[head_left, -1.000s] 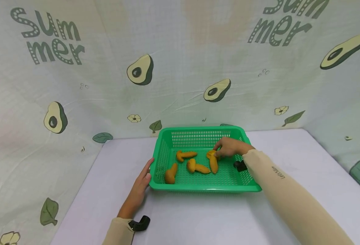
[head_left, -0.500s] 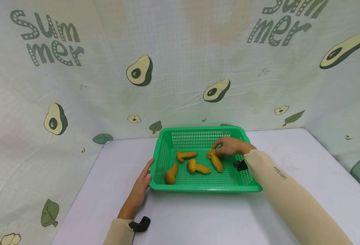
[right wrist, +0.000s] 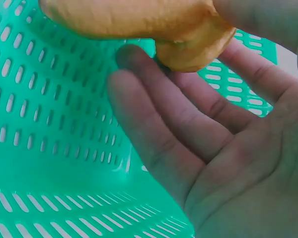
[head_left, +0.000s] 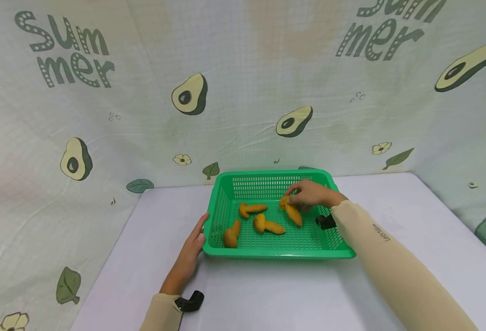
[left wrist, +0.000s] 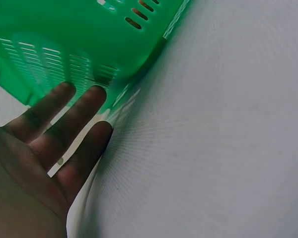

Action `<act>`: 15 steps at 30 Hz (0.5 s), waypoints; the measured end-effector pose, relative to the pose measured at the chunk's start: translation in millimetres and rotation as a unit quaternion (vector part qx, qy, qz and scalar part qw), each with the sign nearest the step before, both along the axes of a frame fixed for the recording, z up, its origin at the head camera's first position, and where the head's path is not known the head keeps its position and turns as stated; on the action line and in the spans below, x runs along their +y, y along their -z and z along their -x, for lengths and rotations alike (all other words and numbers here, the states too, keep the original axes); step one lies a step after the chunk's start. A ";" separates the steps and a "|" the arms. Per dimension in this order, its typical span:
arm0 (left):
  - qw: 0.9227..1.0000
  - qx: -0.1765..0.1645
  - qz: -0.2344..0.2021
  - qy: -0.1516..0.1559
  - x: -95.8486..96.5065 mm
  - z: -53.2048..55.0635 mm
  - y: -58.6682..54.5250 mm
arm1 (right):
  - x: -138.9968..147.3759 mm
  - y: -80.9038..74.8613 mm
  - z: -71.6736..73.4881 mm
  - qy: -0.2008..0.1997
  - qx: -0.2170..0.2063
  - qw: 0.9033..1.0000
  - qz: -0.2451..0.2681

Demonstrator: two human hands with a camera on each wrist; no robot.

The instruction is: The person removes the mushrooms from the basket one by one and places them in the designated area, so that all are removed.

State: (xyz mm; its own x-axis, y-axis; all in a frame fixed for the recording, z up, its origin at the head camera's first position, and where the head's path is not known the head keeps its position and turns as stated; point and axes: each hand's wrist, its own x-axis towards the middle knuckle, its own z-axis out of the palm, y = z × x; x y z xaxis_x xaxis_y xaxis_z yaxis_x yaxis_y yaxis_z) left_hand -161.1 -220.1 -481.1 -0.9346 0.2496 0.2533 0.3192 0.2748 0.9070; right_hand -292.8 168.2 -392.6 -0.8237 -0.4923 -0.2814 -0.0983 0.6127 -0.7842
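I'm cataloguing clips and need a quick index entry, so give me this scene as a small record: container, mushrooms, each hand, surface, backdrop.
Container: green slatted basket
Held item: yellow-brown mushroom, stem angled toward the person
Loose items: back mushroom, middle mushroom, front-left mushroom, all lying in the basket
Right hand: pinches the held mushroom near its cap
Left hand: at the basket's left side, fingers extended
Surface: pale table
Backdrop: light cloth printed with avocados, leaves, flowers and "summer"
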 end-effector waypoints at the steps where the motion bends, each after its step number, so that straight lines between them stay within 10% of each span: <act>1: 1.000 0.000 -0.002 0.001 0.1 0.1 0.2 | 0.1 -0.4 0.2 0.006 -0.006 1.000 0.010; 15: 1.000 -0.011 -0.007 -0.002 0.3 0.6 1.0 | 0.2 -5.1 -0.2 0.052 -0.050 0.992 0.108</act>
